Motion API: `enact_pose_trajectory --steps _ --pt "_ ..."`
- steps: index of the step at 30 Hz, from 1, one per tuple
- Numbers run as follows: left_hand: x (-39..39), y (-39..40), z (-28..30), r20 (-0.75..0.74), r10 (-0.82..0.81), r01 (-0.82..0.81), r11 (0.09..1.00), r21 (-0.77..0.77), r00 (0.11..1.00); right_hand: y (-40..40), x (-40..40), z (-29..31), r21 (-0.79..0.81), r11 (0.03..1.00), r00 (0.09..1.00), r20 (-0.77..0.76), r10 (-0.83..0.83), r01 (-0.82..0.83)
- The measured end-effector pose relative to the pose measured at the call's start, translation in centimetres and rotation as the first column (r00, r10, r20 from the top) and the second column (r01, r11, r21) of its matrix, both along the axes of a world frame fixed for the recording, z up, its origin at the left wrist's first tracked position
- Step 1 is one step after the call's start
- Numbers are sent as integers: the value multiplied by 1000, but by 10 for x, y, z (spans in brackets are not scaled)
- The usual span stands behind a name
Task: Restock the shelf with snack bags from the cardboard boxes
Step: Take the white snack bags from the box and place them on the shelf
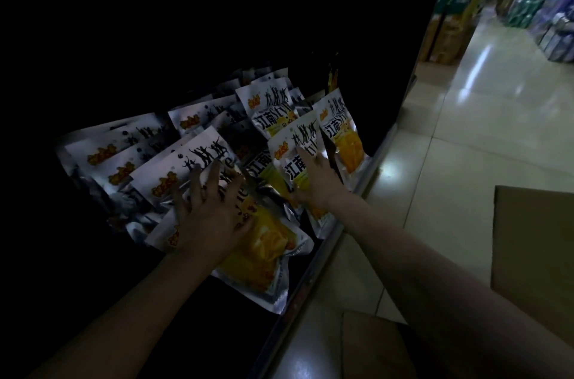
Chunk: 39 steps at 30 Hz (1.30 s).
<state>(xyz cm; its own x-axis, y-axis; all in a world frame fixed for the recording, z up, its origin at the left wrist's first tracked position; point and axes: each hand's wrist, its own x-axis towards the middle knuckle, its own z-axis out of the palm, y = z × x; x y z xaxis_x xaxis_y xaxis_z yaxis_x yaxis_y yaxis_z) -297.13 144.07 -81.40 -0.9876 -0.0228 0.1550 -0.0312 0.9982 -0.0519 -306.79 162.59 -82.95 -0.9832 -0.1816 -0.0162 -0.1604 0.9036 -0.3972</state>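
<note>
Grip: left hand (208,217) lying flat, fingers spread, pressing the loose snack bags (198,161) level at 9 o'clock, right hand (313,180) pinching one upright bag (292,158) at 12 to stand it in row on the shelf (326,257), cardboard box (534,254) waiting at 4.
</note>
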Motion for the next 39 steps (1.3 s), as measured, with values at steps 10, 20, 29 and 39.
enact_pose_trajectory --steps 10,20,29,39 --pt "-12 -13 11 5 -203 195 948 251 979 -8 -2 20 -234 972 998 -45 -38 26" --pt "16 -3 25 -10 -114 114 978 175 993 6 38 37 -210 977 998 -36 -45 37" --pt "98 40 73 -225 -198 285 828 483 954 60 167 116 -195 980 990 -129 -56 30" --pt "275 124 110 -148 -544 524 644 557 826 140 436 158 58 932 921 147 -362 357"
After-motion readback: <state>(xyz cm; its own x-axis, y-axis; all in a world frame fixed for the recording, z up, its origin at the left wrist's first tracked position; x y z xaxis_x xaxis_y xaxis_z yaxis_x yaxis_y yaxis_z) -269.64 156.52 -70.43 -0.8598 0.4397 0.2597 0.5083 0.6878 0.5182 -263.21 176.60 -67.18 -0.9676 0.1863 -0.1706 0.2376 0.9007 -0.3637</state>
